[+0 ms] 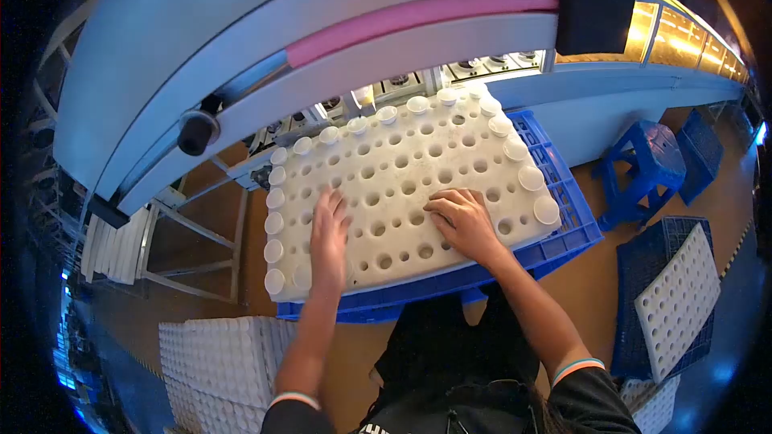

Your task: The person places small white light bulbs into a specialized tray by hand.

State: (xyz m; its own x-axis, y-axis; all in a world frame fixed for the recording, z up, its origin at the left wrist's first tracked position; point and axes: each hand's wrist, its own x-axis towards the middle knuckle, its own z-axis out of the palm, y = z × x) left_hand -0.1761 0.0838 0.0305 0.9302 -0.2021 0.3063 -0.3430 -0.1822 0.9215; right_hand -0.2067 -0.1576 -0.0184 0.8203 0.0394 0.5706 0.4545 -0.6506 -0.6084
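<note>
A white foam board (390, 225) full of round holes lies on a blue plastic crate (572, 201). White cups (274, 251) sit in holes along its left, far and right edges, and one more cup shows beside my left forearm. Over the left part of the board is my left hand (330, 229), slightly blurred, its fingers apart and nothing visible in it. My right hand (460, 219) rests on the board right of the middle, fingers bent and spread, with no object seen in it.
A machine with a pink bar (426, 20) overhangs the far side. Stacked white foam boards (217, 354) stand at the lower left. At the right are a blue stool (651, 161) and another holed board (679, 297) on a dark crate. A metal frame (197, 229) stands left.
</note>
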